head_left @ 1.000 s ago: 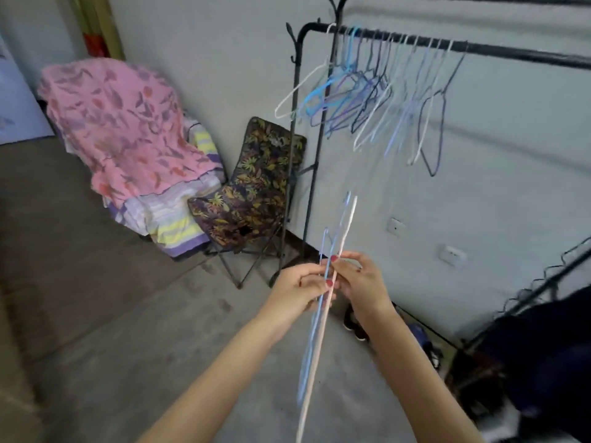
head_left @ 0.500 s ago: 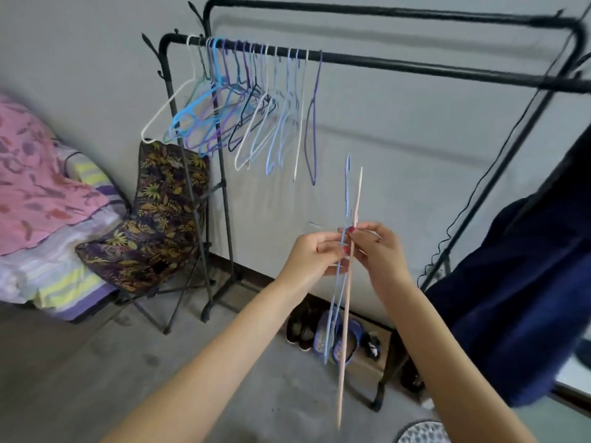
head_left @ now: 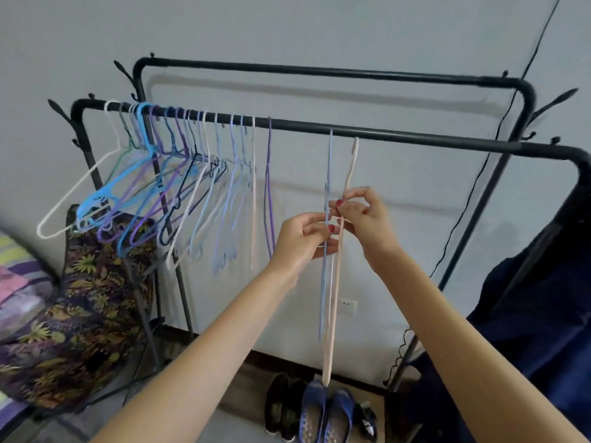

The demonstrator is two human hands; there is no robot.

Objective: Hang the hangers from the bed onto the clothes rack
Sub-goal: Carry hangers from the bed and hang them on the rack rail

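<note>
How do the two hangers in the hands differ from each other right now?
The blue hanger is pinched by the left hand; the beige hanger by the right hand. The beige hanger hangs lower than the blue hanger, and its hook sits further right. Both are thin, seen edge-on, with hooks up at the front rail.

Seen edge-on below the front rail of the clothes rack (head_left: 415, 139), the blue hanger (head_left: 327, 187) and the beige hanger (head_left: 348, 177) hide their shapes, and whether their hooks rest on that rail cannot be told. The rack's right end is cut off by the frame edge. Left of the rack, the crowded hangers (head_left: 179, 174) overlap too tightly to count.
</note>
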